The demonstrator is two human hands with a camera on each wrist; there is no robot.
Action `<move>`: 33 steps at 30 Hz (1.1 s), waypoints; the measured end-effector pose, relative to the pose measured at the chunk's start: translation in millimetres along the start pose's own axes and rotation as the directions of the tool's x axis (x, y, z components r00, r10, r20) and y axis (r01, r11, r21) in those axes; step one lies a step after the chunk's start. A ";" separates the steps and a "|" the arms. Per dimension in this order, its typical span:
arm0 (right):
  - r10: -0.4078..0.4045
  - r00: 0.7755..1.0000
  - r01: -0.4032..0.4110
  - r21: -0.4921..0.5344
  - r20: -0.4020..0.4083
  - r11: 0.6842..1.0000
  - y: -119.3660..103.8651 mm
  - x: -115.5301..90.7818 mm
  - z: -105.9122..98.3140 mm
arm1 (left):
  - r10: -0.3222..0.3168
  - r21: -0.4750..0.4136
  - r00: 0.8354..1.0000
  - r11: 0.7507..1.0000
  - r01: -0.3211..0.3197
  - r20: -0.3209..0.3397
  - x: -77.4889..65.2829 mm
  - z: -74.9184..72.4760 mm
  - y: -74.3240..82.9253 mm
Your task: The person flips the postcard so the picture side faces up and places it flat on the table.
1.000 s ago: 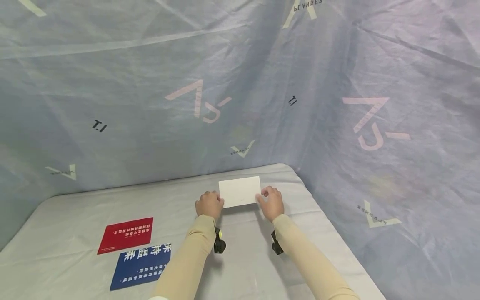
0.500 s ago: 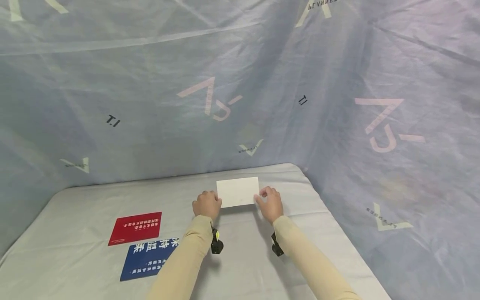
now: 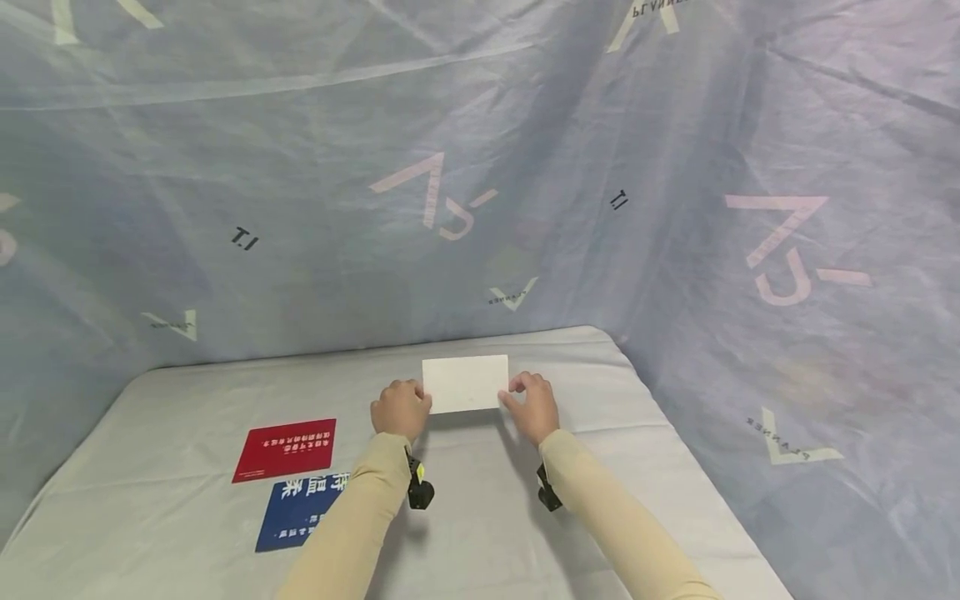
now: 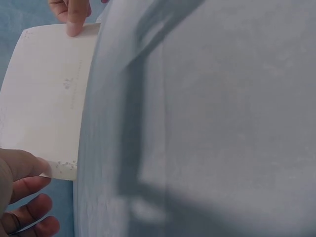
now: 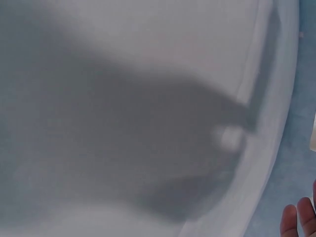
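Observation:
A white card with faint small print, seen closer in the left wrist view as a pale card, is held above the far part of the bed-like surface. My left hand pinches its left edge between thumb and fingers. At the opposite edge, my right hand pinches the lower corner with thumb and index finger. In the right wrist view only some fingertips and a sliver of the card show at the right border.
To the left lie a red card and a blue card, both printed with white characters; my left sleeve covers part of the blue one. Grey-blue printed fabric hangs behind and to the right of the pale covered surface.
Both hands have shifted a little left over the surface with the white card between them, closer to the red and blue cards. The head view has turned slightly left.

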State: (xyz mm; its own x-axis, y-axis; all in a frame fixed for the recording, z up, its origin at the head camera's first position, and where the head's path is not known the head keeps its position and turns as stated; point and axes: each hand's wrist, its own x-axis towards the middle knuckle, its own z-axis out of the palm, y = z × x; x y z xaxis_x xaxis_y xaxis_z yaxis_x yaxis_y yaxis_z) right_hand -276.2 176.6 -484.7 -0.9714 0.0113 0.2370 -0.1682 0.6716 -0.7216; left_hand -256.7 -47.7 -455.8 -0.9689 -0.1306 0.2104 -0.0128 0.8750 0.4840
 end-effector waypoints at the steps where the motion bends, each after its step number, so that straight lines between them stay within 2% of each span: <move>1: -0.002 1.000 0.002 0.002 -0.001 1.000 0.4 0.0 0.5 | -0.002 -0.003 1.000 1.000 0.002 -0.001 -0.1 0.2 -0.9; 7: -0.043 0.999 0.043 -0.004 -0.008 0.999 1.2 0.1 -0.5 | 0.001 -0.025 1.000 1.000 -0.001 -0.017 -1.1 -4.2 -4.1; 12: -0.086 0.996 0.086 0.009 -0.013 0.996 -0.7 -1.0 -3.6 | -0.018 -0.098 0.999 0.995 0.014 -0.043 -2.5 -11.0 -5.6; 19: -0.108 0.994 0.108 -0.008 -0.025 0.994 -2.8 -2.3 -5.8 | -0.082 -0.196 0.996 0.977 0.085 0.023 -2.5 -17.6 -12.1; 24: -0.119 0.992 0.119 0.002 -0.042 0.993 -5.4 -3.7 -7.5 | -0.105 -0.227 0.993 0.967 0.113 0.045 -1.7 -18.4 -14.1; 30: -0.179 0.979 0.177 -0.030 -0.093 0.984 -4.1 -3.8 -8.6 | -0.084 -0.225 0.995 0.970 0.093 0.046 -1.6 -20.9 -16.3; 33: -0.222 0.968 0.214 -0.073 -0.121 0.974 -1.7 -3.2 -9.7 | -0.076 -0.260 0.993 0.961 0.096 0.089 -2.2 -24.8 -16.2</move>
State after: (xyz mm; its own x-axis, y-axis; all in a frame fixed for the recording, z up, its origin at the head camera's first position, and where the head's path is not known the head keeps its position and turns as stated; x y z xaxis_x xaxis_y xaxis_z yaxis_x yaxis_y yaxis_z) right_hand -271.2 182.7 -477.9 -0.8824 -0.0487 0.4680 -0.3599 0.7106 -0.6046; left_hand -248.3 -73.1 -443.1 -0.9832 -0.1545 0.0969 -0.0415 0.7072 0.7058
